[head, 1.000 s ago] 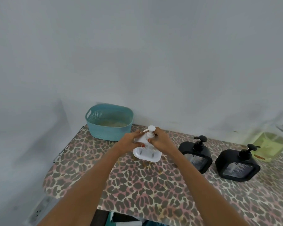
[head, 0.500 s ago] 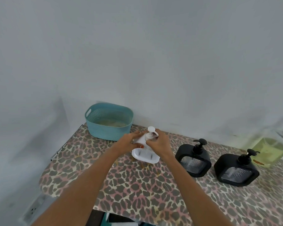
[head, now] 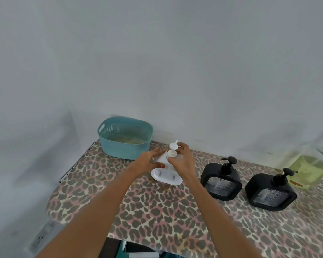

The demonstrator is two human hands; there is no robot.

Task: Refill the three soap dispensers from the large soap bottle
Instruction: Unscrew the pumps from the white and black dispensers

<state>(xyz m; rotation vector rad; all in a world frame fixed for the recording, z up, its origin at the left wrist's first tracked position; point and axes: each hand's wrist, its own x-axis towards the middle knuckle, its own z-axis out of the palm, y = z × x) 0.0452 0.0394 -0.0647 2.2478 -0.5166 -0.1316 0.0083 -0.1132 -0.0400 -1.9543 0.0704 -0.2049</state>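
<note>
A white soap dispenser (head: 166, 175) stands on the leopard-print table (head: 157, 211), left of two black dispensers (head: 221, 183) (head: 270, 192). My left hand (head: 147, 162) holds the white dispenser's body from the left. My right hand (head: 181, 161) curls around its white pump top (head: 172, 150), fingers gripping the collar. The large soap bottle (head: 306, 168), clear with yellow-green liquid and a dark cap, sits at the far right against the wall, partly cut off by the frame.
A teal perforated basket (head: 125, 139) stands at the back left by the wall. The table's rounded left end has a metal wire rail (head: 75, 162). A wall socket (head: 42, 237) is low on the left.
My right hand has shifted on the pump, and the pump head now points up and back. Both hands stay on the white dispenser. The view moved slightly.
</note>
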